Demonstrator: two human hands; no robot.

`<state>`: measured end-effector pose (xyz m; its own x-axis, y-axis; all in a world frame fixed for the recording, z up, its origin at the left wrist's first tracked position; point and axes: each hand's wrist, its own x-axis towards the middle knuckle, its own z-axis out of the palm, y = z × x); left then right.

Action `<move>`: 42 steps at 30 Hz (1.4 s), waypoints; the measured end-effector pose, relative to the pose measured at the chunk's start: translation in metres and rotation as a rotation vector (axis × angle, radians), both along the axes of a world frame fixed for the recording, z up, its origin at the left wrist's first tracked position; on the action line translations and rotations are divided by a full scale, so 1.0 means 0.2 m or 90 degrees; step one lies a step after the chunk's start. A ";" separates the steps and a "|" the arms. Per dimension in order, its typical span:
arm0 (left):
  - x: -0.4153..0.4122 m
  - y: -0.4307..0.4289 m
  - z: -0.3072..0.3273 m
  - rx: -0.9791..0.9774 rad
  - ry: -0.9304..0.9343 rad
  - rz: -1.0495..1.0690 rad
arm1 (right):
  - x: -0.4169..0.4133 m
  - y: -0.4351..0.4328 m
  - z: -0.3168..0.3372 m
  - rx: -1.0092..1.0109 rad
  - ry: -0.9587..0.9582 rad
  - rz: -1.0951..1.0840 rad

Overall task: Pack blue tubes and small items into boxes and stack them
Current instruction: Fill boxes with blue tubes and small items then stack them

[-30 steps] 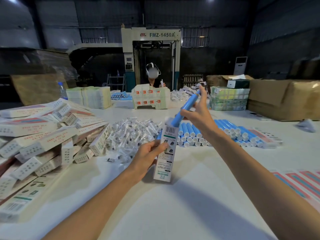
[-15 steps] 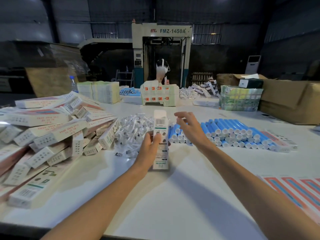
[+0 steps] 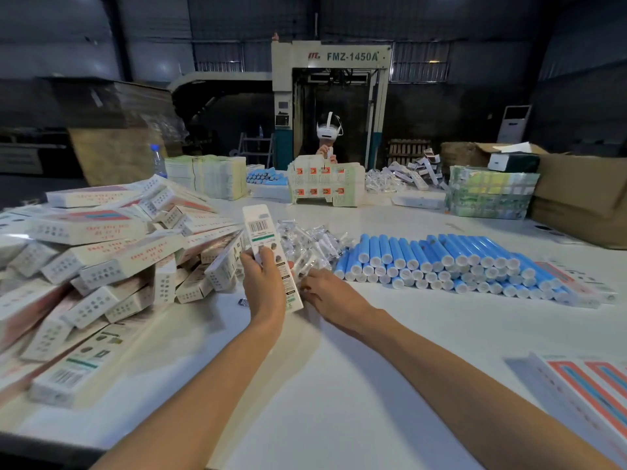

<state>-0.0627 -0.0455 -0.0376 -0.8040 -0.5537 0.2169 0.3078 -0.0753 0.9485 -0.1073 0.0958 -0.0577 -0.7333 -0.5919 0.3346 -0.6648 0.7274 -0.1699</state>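
My left hand (image 3: 263,278) grips a tall white box (image 3: 263,228) with a barcode, standing upright and tilted a little left on the white table (image 3: 339,385). My right hand (image 3: 325,293) lies low at the near edge of a heap of small clear-wrapped items (image 3: 305,245); whether its fingers hold one I cannot tell. To the right lies a stacked row of blue tubes (image 3: 441,262) with white caps. A big pile of packed white boxes (image 3: 112,256) fills the left side.
Flat unfolded cartons (image 3: 590,385) lie at the near right. Across the table another person (image 3: 327,140) works behind folded cartons (image 3: 325,184). Wrapped bundles (image 3: 488,191), brown cardboard boxes (image 3: 583,195) and a water bottle (image 3: 157,161) stand at the far edge.
The blue tube that my right hand pushed down into the box is now out of sight. My right hand dropped from the box top to the heap of small items. The left hand kept its grip.
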 end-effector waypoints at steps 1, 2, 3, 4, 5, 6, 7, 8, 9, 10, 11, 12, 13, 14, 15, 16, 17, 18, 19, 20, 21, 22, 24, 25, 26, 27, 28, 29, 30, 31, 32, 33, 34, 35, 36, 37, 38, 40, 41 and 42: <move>0.00 0.01 0.00 -0.003 0.004 -0.006 | -0.01 0.00 0.00 0.001 0.002 -0.016; 0.00 0.01 -0.01 -0.008 0.008 -0.013 | -0.03 0.01 0.00 0.004 0.003 -0.023; 0.00 0.02 -0.01 -0.013 0.010 -0.020 | -0.03 0.02 0.00 0.011 0.003 -0.026; 0.00 0.02 -0.01 -0.014 0.010 -0.028 | -0.03 0.03 0.00 0.022 0.011 -0.031; 0.00 0.03 -0.01 -0.010 0.010 -0.039 | -0.03 0.05 0.00 0.039 0.029 -0.041; 0.00 0.03 -0.01 -0.001 0.008 -0.056 | -0.03 0.08 0.00 0.061 0.058 -0.052; 0.00 0.04 -0.01 0.013 0.003 -0.080 | -0.01 0.11 0.00 0.081 0.091 -0.064; 0.00 0.05 -0.01 0.030 -0.006 -0.110 | 0.00 0.14 0.01 0.086 0.116 -0.079; 0.01 0.06 -0.01 0.049 -0.017 -0.146 | 0.02 0.19 0.03 0.076 0.123 -0.099; 0.02 0.07 -0.01 0.067 -0.023 -0.187 | 0.04 0.23 0.05 0.054 0.122 -0.124; 0.03 0.09 0.00 0.081 -0.019 -0.233 | 0.06 0.29 0.08 0.022 0.123 -0.155; 0.04 0.11 0.01 0.086 -0.009 -0.280 | 0.08 0.34 0.10 -0.022 0.121 -0.189; 0.06 0.13 0.01 0.081 0.001 -0.325 | 0.10 0.40 0.14 -0.090 0.106 -0.216; 0.07 0.15 0.01 0.068 0.005 -0.364 | 0.12 0.45 0.19 -0.179 0.080 -0.227; 0.09 0.17 0.00 0.050 0.004 -0.395 | 0.14 0.49 0.24 -0.273 0.048 -0.225; 0.10 0.18 0.00 0.031 0.002 -0.421 | 0.15 0.52 0.30 -0.354 0.025 -0.214; 0.12 0.19 -0.01 0.012 0.001 -0.440 | 0.17 0.55 0.37 -0.404 0.016 -0.205; 0.13 0.20 -0.01 -0.008 0.002 -0.454 | 0.19 0.58 0.43 -0.435 0.014 -0.197; 0.14 0.21 -0.02 -0.029 0.006 -0.465 | 0.22 0.60 0.49 -0.456 0.018 -0.183; 0.15 0.22 -0.02 -0.049 0.012 -0.473 | 0.25 0.61 0.56 -0.466 0.022 -0.163; 0.16 0.23 -0.01 -0.064 0.016 -0.480 | 0.27 0.62 0.62 -0.466 0.029 -0.139; 0.17 0.24 -0.01 -0.071 0.016 -0.486 | 0.30 0.62 0.67 -0.456 0.033 -0.116; 0.18 0.26 -0.01 -0.058 0.018 -0.500 | 0.33 0.60 0.77 -0.411 0.023 -0.089; 0.18 0.27 -0.01 -0.047 0.020 -0.508 | 0.34 0.59 0.81 -0.370 0.011 -0.083; 0.18 0.27 -0.01 -0.037 0.022 -0.514 | 0.34 0.57 0.84 -0.318 0.000 -0.081; 0.19 0.27 -0.01 -0.032 0.026 -0.519 | 0.34 0.55 0.85 -0.271 -0.009 -0.079; 0.19 0.28 -0.01 -0.033 0.031 -0.523 | 0.33 0.53 0.85 -0.240 -0.020 -0.075; 0.19 0.28 -0.01 -0.038 0.036 -0.524 | 0.33 0.52 0.85 -0.227 -0.030 -0.068; 0.19 0.28 -0.01 -0.043 0.038 -0.524 | 0.32 0.50 0.83 -0.227 -0.038 -0.059; 0.19 0.28 -0.01 -0.046 0.038 -0.525 | 0.31 0.49 0.81 -0.241 -0.047 -0.050; 0.19 0.27 -0.01 -0.048 0.037 -0.527 | 0.31 0.49 0.78 -0.264 -0.057 -0.040; 0.19 0.27 -0.01 -0.054 0.035 -0.529 | 0.30 0.48 0.75 -0.294 -0.067 -0.026; 0.18 0.26 -0.01 -0.063 0.033 -0.531 | 0.30 0.48 0.72 -0.322 -0.071 -0.016; 0.18 0.26 -0.01 -0.072 0.030 -0.532 | 0.30 0.48 0.70 -0.349 -0.067 -0.011; 0.18 0.25 -0.01 -0.079 0.028 -0.534 | 0.29 0.48 0.68 -0.371 -0.055 -0.013; 0.18 0.25 -0.01 -0.082 0.025 -0.535 | 0.29 0.48 0.67 -0.394 -0.043 -0.019; 0.18 0.26 -0.01 -0.081 0.022 -0.533 | 0.29 0.48 0.65 -0.417 -0.030 -0.031; 0.17 0.26 -0.02 -0.083 0.025 -0.525 | 0.30 0.46 0.63 -0.426 -0.003 -0.063; 0.17 0.26 -0.02 -0.086 0.029 -0.522 | 0.30 0.45 0.62 -0.401 0.018 -0.077; 0.17 0.26 -0.02 -0.088 0.030 -0.520 | 0.30 0.45 0.62 -0.365 0.046 -0.084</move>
